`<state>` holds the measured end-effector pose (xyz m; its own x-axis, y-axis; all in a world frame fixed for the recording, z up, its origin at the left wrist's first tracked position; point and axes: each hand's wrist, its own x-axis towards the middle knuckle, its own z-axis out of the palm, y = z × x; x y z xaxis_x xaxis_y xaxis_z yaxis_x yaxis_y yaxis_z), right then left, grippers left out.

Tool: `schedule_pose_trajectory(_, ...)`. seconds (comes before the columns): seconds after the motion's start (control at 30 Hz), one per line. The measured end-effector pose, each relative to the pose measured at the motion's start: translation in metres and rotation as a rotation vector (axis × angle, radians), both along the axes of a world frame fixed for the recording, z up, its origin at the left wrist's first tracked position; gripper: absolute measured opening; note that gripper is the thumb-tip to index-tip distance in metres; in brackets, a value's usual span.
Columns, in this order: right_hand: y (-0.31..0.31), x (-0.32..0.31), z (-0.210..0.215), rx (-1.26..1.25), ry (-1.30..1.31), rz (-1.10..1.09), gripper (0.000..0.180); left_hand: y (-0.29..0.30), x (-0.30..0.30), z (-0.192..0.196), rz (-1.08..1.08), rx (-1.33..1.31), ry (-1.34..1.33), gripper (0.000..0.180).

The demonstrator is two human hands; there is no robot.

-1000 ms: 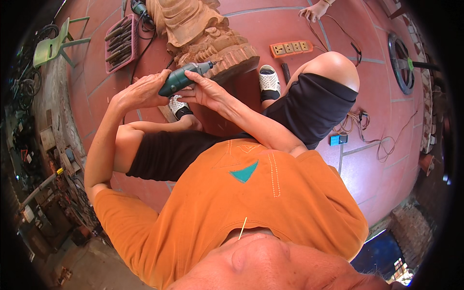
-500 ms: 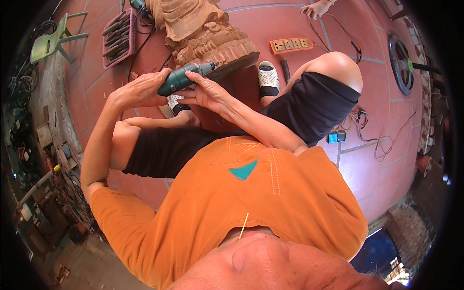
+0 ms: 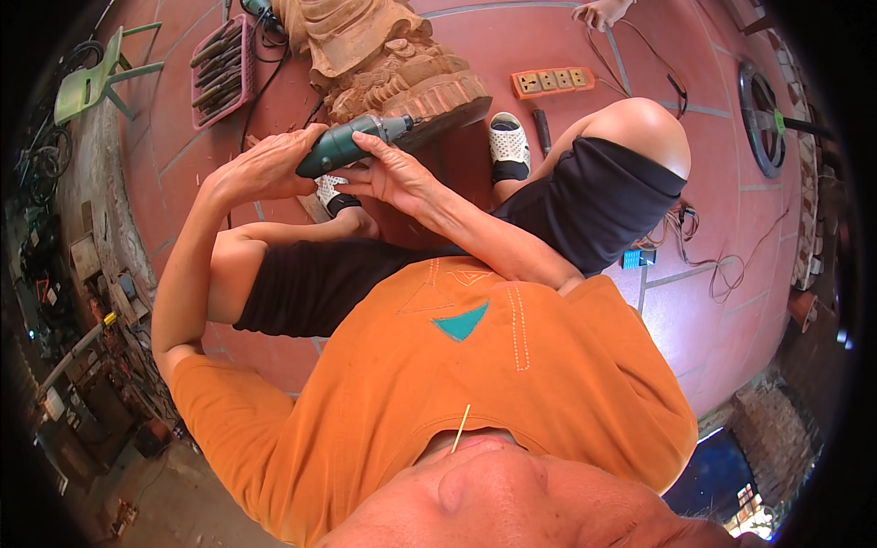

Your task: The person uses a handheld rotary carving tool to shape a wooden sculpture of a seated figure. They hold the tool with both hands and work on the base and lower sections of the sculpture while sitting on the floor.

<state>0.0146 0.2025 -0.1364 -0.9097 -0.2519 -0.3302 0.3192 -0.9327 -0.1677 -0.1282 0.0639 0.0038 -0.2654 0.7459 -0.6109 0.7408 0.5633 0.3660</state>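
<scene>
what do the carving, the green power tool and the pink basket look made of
Carving: likely bare wood, matte, from its brown tone and cut surface.
Green power tool: body probably plastic, slightly glossy, going by its uniform colour and soft sheen.
Pink basket: probably plastic, by its even colour; finish unclear.

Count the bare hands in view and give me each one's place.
3. The left hand grips the rear of the green rotary tool; the right hand holds it nearer the tip; another person's hand is at the top edge, beyond the orange power strip, partly cut off.
</scene>
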Motion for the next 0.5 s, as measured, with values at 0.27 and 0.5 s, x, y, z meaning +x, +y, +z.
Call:
schedule_pose_trajectory(0.27,0.0028,-0.0025,-0.0044,0.004,0.016,0.008,0.048,0.0041,-0.0011,-0.0016,-0.004,-0.008,0.003,0.072)
schedule_pose_trajectory(0.5,0.0025,-0.0048,-0.0047,0.006,0.016,0.003,0.049,0.0042,-0.0019,0.0002,-0.005,-0.018,0.009,0.072)
